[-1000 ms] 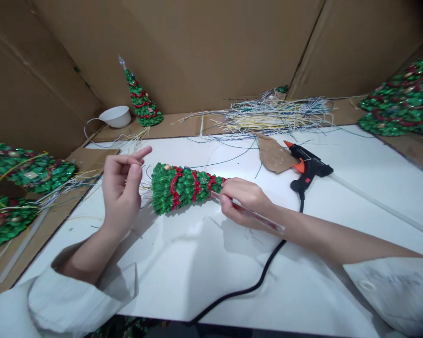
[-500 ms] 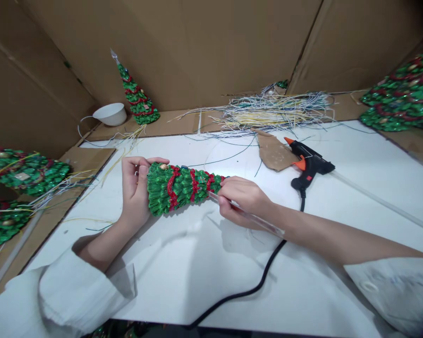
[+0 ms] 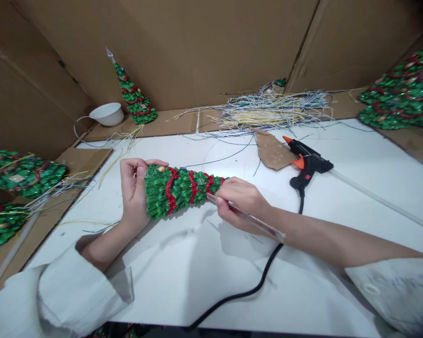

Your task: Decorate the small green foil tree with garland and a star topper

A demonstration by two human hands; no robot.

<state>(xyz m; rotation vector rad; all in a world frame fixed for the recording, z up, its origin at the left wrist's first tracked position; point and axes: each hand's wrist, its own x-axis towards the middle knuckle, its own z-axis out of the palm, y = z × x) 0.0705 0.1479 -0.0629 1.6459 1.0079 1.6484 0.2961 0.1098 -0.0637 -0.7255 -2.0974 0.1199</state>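
A green tinsel cone tree [image 3: 178, 188] with red bands lies on its side over the white table [image 3: 183, 277], wide base to the left. My left hand [image 3: 134, 192] is cupped against that base, fingers curled round its rim. My right hand [image 3: 241, 199] grips the narrow tip end, where a clear tube [image 3: 257, 220] sticks out to the right under my wrist.
A black and orange glue gun [image 3: 308, 163] lies right of the tree beside a cardboard scrap [image 3: 272, 152], its black cord [image 3: 254, 286] trailing toward me. Loose wires [image 3: 268, 110] pile at the back. A finished tree [image 3: 130, 94] and white bowl [image 3: 107, 114] stand back left; green wreaths [image 3: 19, 171] lie left and right.
My left hand, held open in the air beside the tree a second ago, has moved right and closed onto the tree's base. My right hand has kept its hold.
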